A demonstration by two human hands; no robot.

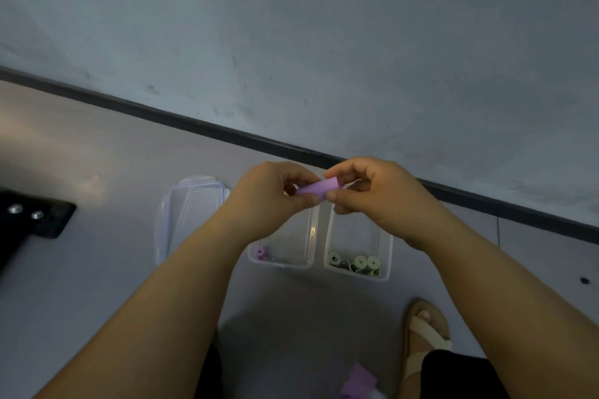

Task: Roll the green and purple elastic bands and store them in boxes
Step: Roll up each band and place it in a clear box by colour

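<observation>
1. Step in hand: rolling a purple band. Both hands hold the purple roll [316, 188] in the air, above the far ends of the two boxes on the floor [97, 269].
2. The left hand [269, 201] pinches the roll's near-left end, its fingers [304, 201] clamped on it. The right hand [379, 194] grips the far-right end, curled round it.
3. The roll looks tightly wound, with no loose tail visible, so I judge the rolling is about finished.
4. The left box [282, 264] lies at 6 o'clock from the roll. It holds one stored roll [261, 252], purple, in its near-left corner.
5. The right box [387, 246], just beside it at 3 o'clock, holds three green rolls [359, 262] along its near end, one partly unwound.
6. A lid [191, 210] lies at 9 o'clock from the left box.
7. Next move, as I judge it: keep the pinch tight so the roll does not spring open, lower it into the left box beside the stored roll, then let go.
8. A loose band [359, 381], purple, shows at 6 o'clock near the lap, so more rolling probably remains.
</observation>
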